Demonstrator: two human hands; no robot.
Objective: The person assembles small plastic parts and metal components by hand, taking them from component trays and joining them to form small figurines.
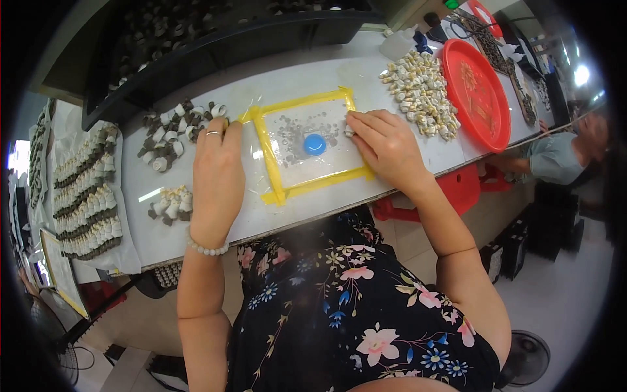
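Observation:
My right hand (392, 149) is closed in a pinch at the right side of a yellow-taped rectangle (317, 191). A small whitish piece (349, 131) shows at its fingertips. My left hand (219, 171), with a ring and a bead bracelet, is bent at the fingers beside a loose pile of dark and white ring-shaped pieces (171, 130). Whatever its fingertips hold is hidden. Inside the taped area sits a round blue cap (315, 144) among grey smudges. Below my left wrist lies a small cluster of joined cream-and-dark pieces (172, 204).
A heap of small cream pieces (421, 91) lies at the right by a red round tray (477, 95). Rows of finished-looking pieces (88, 189) stand on a sheet at left. A black bin (228, 49) lines the back. Another person (558, 157) sits at far right.

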